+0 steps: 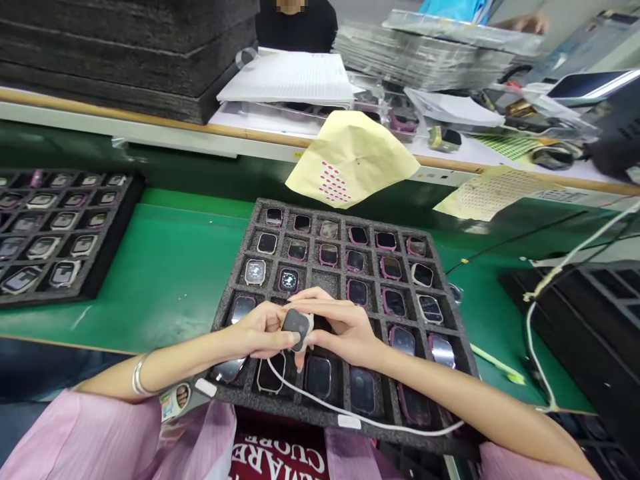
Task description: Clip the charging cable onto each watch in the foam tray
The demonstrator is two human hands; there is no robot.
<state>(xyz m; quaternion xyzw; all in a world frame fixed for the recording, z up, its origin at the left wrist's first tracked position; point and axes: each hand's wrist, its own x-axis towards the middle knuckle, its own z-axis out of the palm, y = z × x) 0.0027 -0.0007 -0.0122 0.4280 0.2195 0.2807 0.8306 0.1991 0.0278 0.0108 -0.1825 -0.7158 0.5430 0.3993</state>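
A smartwatch (296, 328) with a dark screen and a pale case is held over the black foam tray (345, 419), face up. My left hand (263, 329) pinches its left side, thumb on the lower screen. Around its right edge close the thumb and fingers of my right hand (345, 327). From beneath my hands a white cable (345, 405) curves right across the tray; whether it touches the watch is hidden. Several watch bodies without straps sit in the tray's compartments. Two of them, a silver-cased watch (255, 272) and a purple-cased watch (289, 280), show lit dials.
Another foam tray of watches (50, 233) lies left on the green table (165, 267). Dark trays (590, 327) stand at right, near a hanging white cable (533, 333). A shelf behind carries stacked foam (115, 60) and papers (295, 77). A person (297, 30) is beyond it.
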